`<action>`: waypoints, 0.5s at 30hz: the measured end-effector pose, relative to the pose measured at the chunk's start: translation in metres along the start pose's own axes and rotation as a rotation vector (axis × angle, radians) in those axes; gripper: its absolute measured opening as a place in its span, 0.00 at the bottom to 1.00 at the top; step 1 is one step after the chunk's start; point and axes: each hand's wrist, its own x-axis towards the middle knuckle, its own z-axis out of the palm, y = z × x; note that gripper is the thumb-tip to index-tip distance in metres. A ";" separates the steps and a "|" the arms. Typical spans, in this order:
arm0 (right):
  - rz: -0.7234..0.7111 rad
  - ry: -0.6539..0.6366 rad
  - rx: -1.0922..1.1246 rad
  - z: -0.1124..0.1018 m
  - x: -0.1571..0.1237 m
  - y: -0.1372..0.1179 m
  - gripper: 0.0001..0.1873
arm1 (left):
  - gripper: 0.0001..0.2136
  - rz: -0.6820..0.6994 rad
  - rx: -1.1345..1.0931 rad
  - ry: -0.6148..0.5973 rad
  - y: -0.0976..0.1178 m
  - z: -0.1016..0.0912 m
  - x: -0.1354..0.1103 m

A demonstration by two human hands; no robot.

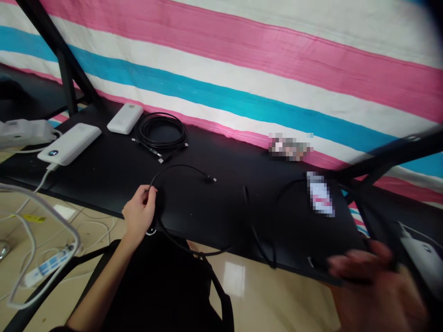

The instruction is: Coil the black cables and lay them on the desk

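A thin black USB cable is pinched between the thumb and fingers of my left hand, at the front edge of the black table. One plug end sticks out past the hand and lies over the tabletop. From below the hand the cable sags along the edge, and loose black loops hang toward the right. At the lower right my right hand is smeared by motion, its fingers curled on the black cable. A blurred light tip shows just left of those fingers.
A coiled black cable lies at the back beside two white power banks. Another white device stands far right. White cords hang at left above a power strip. A striped cloth hangs behind.
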 end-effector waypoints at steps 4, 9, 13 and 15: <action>-0.015 -0.567 -0.063 0.051 -0.014 -0.012 0.15 | 0.13 0.052 0.151 0.019 0.001 0.001 0.000; -0.027 -0.997 -0.311 0.101 -0.041 -0.009 0.14 | 0.15 -0.011 0.279 -0.083 0.006 -0.001 0.000; -0.040 -1.125 -0.449 0.124 -0.065 0.000 0.14 | 0.16 -0.055 0.274 -0.130 0.010 -0.001 -0.001; -0.056 -1.126 -0.481 0.128 -0.073 0.005 0.13 | 0.18 -0.075 0.218 -0.118 0.010 -0.002 -0.001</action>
